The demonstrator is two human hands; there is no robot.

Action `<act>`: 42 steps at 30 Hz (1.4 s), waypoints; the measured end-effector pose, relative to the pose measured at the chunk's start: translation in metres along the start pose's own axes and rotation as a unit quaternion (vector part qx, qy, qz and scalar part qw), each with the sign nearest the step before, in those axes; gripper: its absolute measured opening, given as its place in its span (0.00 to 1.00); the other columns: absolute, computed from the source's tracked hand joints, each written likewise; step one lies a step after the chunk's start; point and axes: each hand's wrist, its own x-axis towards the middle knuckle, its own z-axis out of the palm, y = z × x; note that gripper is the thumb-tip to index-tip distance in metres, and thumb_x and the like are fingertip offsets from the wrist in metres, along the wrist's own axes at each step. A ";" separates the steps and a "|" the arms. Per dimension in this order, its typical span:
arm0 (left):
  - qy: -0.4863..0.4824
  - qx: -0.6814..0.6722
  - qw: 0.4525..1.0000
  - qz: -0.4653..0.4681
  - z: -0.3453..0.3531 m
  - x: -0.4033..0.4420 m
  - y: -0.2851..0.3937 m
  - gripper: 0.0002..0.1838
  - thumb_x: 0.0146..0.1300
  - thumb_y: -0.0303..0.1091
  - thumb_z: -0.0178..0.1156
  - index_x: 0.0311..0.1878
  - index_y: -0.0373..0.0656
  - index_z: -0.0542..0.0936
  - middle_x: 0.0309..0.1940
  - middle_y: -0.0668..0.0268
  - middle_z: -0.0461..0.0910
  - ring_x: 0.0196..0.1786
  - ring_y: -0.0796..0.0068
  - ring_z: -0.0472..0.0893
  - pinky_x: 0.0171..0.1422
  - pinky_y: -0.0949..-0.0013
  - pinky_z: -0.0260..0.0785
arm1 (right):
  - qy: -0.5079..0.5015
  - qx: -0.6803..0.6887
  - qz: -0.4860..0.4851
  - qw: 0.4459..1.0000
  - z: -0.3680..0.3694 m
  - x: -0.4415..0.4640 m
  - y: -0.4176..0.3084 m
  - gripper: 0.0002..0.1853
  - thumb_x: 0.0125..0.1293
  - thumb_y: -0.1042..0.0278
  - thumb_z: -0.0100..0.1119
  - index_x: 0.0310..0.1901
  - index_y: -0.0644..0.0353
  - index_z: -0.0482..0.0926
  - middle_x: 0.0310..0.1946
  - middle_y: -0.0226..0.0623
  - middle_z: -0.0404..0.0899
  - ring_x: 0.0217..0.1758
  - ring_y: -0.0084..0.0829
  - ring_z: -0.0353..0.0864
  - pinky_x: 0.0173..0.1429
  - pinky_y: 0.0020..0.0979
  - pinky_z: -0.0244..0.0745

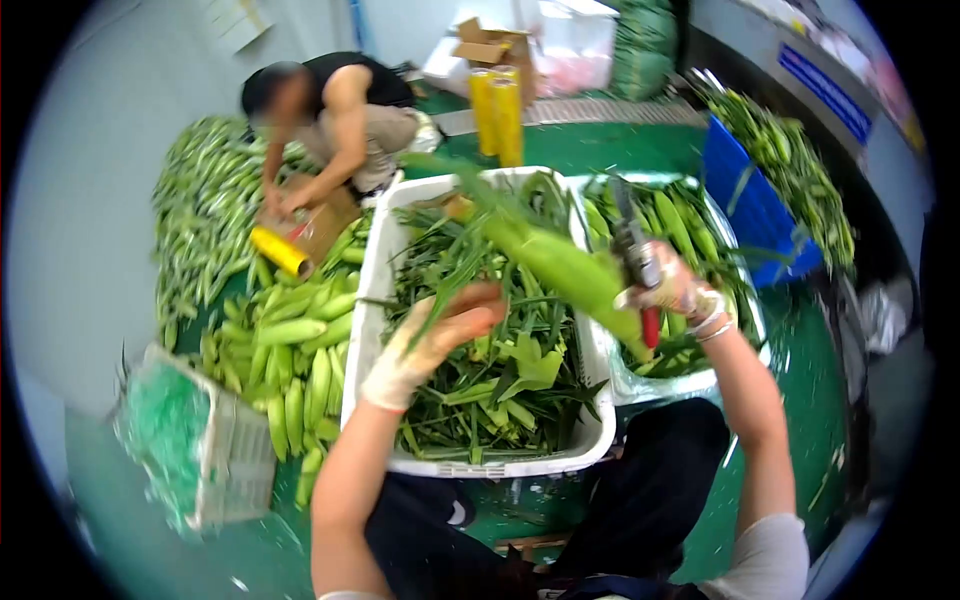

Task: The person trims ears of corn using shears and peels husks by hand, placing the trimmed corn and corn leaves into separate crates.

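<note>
Two hands are held well apart above the containers. Red-handled cutters [636, 245] are gripped in the right hand [668, 284], blades pointed upward. Beside them, a husk-covered ear of corn [565, 270] is held aslant, its leafy end toward the upper left; whether it is grasped by the right hand's fingers cannot be told through the blur. The left hand [448, 330] is opened over a white basket [500, 467] filled with stripped leaves [500, 385]. More ears are held in a white crate [660, 386] below the right hand, and others are heaped [300, 345] left of the left hand.
</note>
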 end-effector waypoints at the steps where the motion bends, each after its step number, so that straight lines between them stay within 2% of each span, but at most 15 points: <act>1: 0.004 -0.056 0.997 0.049 0.015 -0.004 0.001 0.26 0.63 0.48 0.58 0.55 0.36 0.74 0.47 0.60 0.79 0.49 0.71 0.78 0.56 0.68 0.69 | -0.063 0.018 -0.032 0.997 0.016 0.012 -0.016 0.33 0.40 0.55 0.75 0.47 0.62 0.74 0.35 0.34 0.77 0.38 0.32 0.76 0.47 0.33 0.72; 3: 0.026 -0.163 0.980 0.115 0.021 -0.014 0.009 0.26 0.59 0.50 0.62 0.49 0.37 0.77 0.41 0.63 0.80 0.46 0.71 0.78 0.54 0.67 0.69 | -0.122 0.065 -0.062 0.988 0.064 0.032 -0.028 0.32 0.42 0.56 0.75 0.47 0.63 0.74 0.33 0.33 0.77 0.37 0.29 0.75 0.45 0.31 0.72; 6: 0.225 -0.330 0.909 0.122 -0.020 -0.031 -0.014 0.15 0.63 0.44 0.56 0.32 0.39 0.75 0.31 0.61 0.78 0.37 0.68 0.77 0.46 0.65 0.70 | -0.200 0.143 -0.002 0.969 0.126 0.044 -0.062 0.29 0.44 0.57 0.73 0.45 0.63 0.73 0.33 0.33 0.77 0.35 0.27 0.75 0.43 0.29 0.72; 10: 0.449 -0.508 0.719 0.152 -0.154 -0.047 -0.075 0.12 0.67 0.41 0.49 0.35 0.42 0.69 0.28 0.64 0.73 0.33 0.67 0.72 0.44 0.63 0.69 | -0.071 0.373 0.107 0.919 0.163 0.029 -0.015 0.28 0.49 0.60 0.72 0.47 0.64 0.68 0.32 0.35 0.78 0.37 0.29 0.78 0.44 0.27 0.75; 13: 0.528 -0.486 0.669 0.192 -0.178 -0.057 -0.071 0.13 0.68 0.41 0.47 0.41 0.40 0.70 0.35 0.63 0.72 0.37 0.66 0.72 0.50 0.60 0.68 | -0.075 0.029 0.112 0.990 0.187 0.004 -0.015 0.37 0.44 0.52 0.74 0.50 0.66 0.66 0.39 0.45 0.79 0.40 0.38 0.79 0.51 0.34 0.75; 17: 0.554 -0.464 0.670 0.170 -0.150 -0.062 -0.048 0.12 0.66 0.39 0.50 0.43 0.39 0.69 0.36 0.62 0.72 0.38 0.65 0.72 0.50 0.59 0.68 | -0.136 -0.114 0.110 0.978 0.235 0.004 -0.054 0.53 0.41 0.36 0.70 0.57 0.73 0.60 0.43 0.54 0.76 0.46 0.48 0.77 0.53 0.36 0.72; 20: 0.569 -0.448 0.670 0.163 -0.151 -0.055 -0.059 0.11 0.67 0.36 0.47 0.49 0.44 0.69 0.37 0.63 0.73 0.39 0.65 0.71 0.54 0.55 0.67 | -0.126 0.007 0.109 0.986 0.251 0.020 -0.066 0.57 0.42 0.37 0.70 0.60 0.79 0.55 0.46 0.55 0.75 0.50 0.45 0.77 0.56 0.35 0.71; 24: 0.563 -0.414 0.712 0.071 -0.142 -0.053 -0.071 0.14 0.62 0.39 0.53 0.48 0.44 0.71 0.40 0.62 0.75 0.43 0.63 0.74 0.52 0.55 0.68 | -0.051 0.082 0.011 0.995 0.250 0.035 -0.068 0.45 0.43 0.48 0.73 0.55 0.70 0.63 0.39 0.47 0.75 0.42 0.40 0.75 0.50 0.35 0.72; 26: 0.603 -0.379 0.701 0.023 -0.127 -0.051 -0.050 0.16 0.61 0.41 0.54 0.48 0.43 0.72 0.46 0.62 0.76 0.47 0.62 0.75 0.54 0.56 0.68 | -0.043 0.083 0.039 0.995 0.243 0.043 -0.064 0.30 0.44 0.53 0.72 0.39 0.66 0.69 0.28 0.42 0.75 0.32 0.34 0.74 0.40 0.34 0.73; 29: 0.649 -0.354 0.672 -0.029 -0.127 -0.046 -0.051 0.16 0.61 0.41 0.54 0.46 0.40 0.73 0.44 0.61 0.76 0.46 0.63 0.75 0.54 0.58 0.67 | -0.068 0.015 0.058 0.996 0.232 0.034 -0.050 0.24 0.45 0.55 0.69 0.34 0.65 0.71 0.26 0.44 0.76 0.28 0.37 0.75 0.37 0.36 0.73; 32: 0.551 -0.374 0.742 0.070 -0.145 -0.050 -0.059 0.16 0.62 0.43 0.53 0.40 0.37 0.75 0.34 0.61 0.77 0.34 0.62 0.75 0.46 0.62 0.69 | -0.060 -0.024 0.134 0.989 0.231 0.018 -0.036 0.23 0.48 0.55 0.68 0.37 0.66 0.75 0.26 0.43 0.78 0.30 0.37 0.78 0.37 0.35 0.75; 33: 0.598 -0.343 0.717 0.100 -0.144 -0.049 -0.059 0.16 0.63 0.43 0.51 0.38 0.36 0.74 0.32 0.60 0.76 0.33 0.63 0.74 0.45 0.61 0.69 | -0.144 0.001 0.248 0.958 0.217 0.010 -0.036 0.25 0.48 0.53 0.68 0.40 0.65 0.75 0.29 0.43 0.79 0.31 0.36 0.79 0.38 0.33 0.76; 36: 0.635 -0.387 0.659 0.115 -0.142 -0.045 -0.047 0.17 0.64 0.43 0.53 0.40 0.35 0.74 0.36 0.58 0.76 0.34 0.64 0.74 0.44 0.61 0.69 | -0.094 0.034 0.213 0.972 0.218 0.005 0.008 0.30 0.48 0.49 0.69 0.46 0.65 0.74 0.34 0.43 0.79 0.38 0.33 0.79 0.42 0.32 0.75; 38: 0.598 -0.291 0.734 0.137 -0.144 -0.042 -0.060 0.17 0.63 0.42 0.55 0.40 0.34 0.74 0.34 0.58 0.77 0.33 0.64 0.74 0.42 0.61 0.69 | 0.008 0.016 0.105 0.994 0.213 0.008 -0.022 0.36 0.48 0.47 0.70 0.49 0.67 0.68 0.34 0.45 0.78 0.38 0.36 0.78 0.43 0.34 0.75; 42: 0.442 -0.367 0.818 0.039 -0.125 -0.022 -0.080 0.20 0.63 0.48 0.57 0.39 0.36 0.73 0.30 0.58 0.75 0.31 0.65 0.74 0.39 0.62 0.70 | 0.010 -0.042 0.025 0.999 0.193 0.020 -0.051 0.34 0.49 0.49 0.70 0.47 0.68 0.66 0.31 0.48 0.78 0.33 0.40 0.79 0.41 0.35 0.75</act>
